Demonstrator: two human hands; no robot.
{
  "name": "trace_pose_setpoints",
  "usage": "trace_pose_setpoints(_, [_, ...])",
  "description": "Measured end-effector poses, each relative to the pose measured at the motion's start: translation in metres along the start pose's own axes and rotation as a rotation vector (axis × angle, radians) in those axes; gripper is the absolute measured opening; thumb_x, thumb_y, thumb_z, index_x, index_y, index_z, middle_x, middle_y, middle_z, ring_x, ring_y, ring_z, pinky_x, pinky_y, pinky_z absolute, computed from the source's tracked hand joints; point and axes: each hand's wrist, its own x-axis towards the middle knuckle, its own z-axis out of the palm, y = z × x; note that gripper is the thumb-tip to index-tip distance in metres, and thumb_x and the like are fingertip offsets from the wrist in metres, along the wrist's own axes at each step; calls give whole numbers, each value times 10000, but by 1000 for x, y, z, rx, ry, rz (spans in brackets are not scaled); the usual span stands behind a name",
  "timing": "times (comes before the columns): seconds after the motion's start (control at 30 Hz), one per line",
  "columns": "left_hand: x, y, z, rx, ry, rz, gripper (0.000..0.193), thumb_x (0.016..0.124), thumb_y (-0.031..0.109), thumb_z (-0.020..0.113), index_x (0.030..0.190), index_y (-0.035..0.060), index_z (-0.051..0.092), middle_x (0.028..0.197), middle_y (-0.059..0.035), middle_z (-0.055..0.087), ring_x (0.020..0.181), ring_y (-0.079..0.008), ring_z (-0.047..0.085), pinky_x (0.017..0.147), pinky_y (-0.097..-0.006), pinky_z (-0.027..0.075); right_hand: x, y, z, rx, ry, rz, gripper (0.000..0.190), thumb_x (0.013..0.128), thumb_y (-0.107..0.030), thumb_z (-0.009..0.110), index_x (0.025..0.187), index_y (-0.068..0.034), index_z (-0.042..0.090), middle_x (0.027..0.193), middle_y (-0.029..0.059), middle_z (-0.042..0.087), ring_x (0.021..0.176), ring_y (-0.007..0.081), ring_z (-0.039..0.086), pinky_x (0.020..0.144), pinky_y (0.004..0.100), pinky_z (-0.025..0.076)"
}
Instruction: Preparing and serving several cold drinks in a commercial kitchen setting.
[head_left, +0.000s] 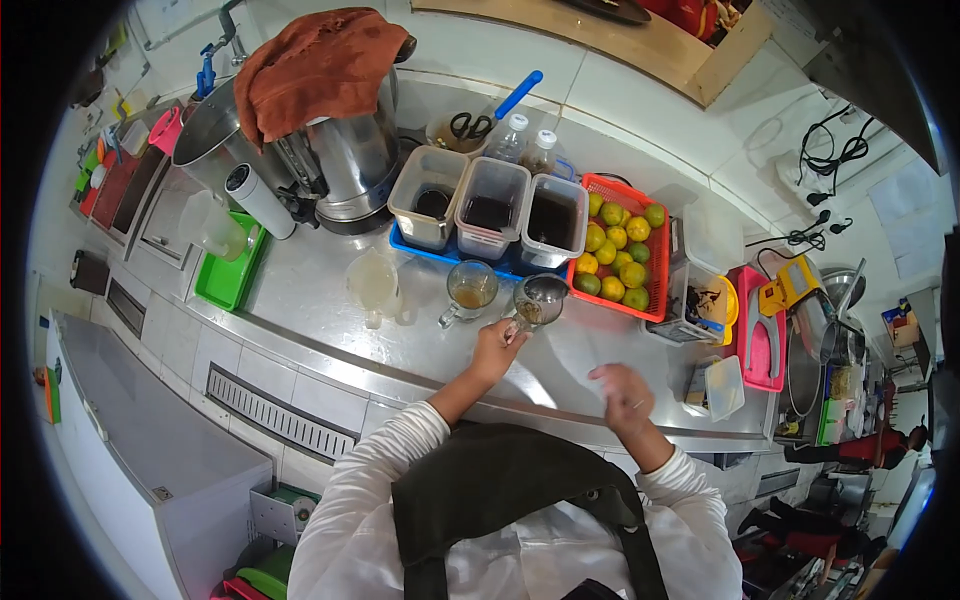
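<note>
My left hand (496, 351) grips the handle of a clear glass mug (538, 300), which has a little brownish liquid at its bottom. Just left of it stands a second glass mug (472, 288) with a shallow amber liquid. Further left is a translucent plastic jug (373, 289) of pale, cloudy liquid. My right hand (627, 396), blurred, hovers over the front of the steel counter (435, 360) with its fingers apart and nothing visible in them. Behind the mugs, three plastic tubs (491, 202) of dark liquid sit in a blue tray (421, 255).
A red basket (660, 296) of green-yellow citrus fruit borders the tubs. A steel urn (360, 161) under a brown cloth (319, 71) stands at back left, near a green tray (217, 281). Lidded containers (709, 386) and a pink tray (759, 367) lie right. Other people (862, 450) are at far right.
</note>
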Motion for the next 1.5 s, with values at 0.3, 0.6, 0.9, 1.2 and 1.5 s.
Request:
trace_pose_setpoints(0.3, [-23, -36, -5, -33, 54, 16, 262, 674, 138, 694, 675, 29, 456, 589, -102, 470, 521, -157, 417, 482, -290, 364, 103, 61, -1, 586, 595, 558, 253, 870, -189, 470, 935, 46, 535, 713, 83, 558, 592, 108, 523, 544, 221, 414])
trace_pose_setpoints(0.6, [-72, -25, -124, 272, 746, -178, 424, 643, 46, 611, 1013, -13, 411, 964, -156, 446, 896, -276, 452, 777, -341, 365, 107, 102, 48, 35, 250, 364, 140, 836, -62, 493, 872, 39, 582, 653, 32, 545, 568, 56, 490, 495, 182, 383])
trace_pose_setpoints(0.9, [-39, -32, -211, 37, 665, -287, 360, 706, 56, 585, 1039, 72, 449, 1027, -61, 479, 897, -173, 484, 711, -296, 383, 72, 120, 55, -206, 432, 748, 349, 768, -88, 603, 1076, 25, 483, 848, 43, 504, 717, 104, 466, 652, 235, 415])
trace_pose_setpoints(1.2, [-22, -51, -292, -159, 394, -194, 193, 744, 7, 517, 933, 45, 511, 879, -37, 525, 795, -116, 502, 689, -242, 381, 22, -23, 308, 270, -181, 801, 346, 733, -173, 639, 1022, -43, 499, 958, 53, 512, 891, 152, 478, 787, 291, 376])
trace_pose_setpoints(1.5, [-17, -73, -333, -233, 286, -185, 149, 769, -8, 493, 910, 37, 510, 893, -30, 506, 796, -99, 484, 711, -222, 389, 3, 0, 308, 895, 357, 955, 178, 800, -67, 498, 969, -12, 515, 899, 45, 563, 879, 129, 503, 821, 259, 358])
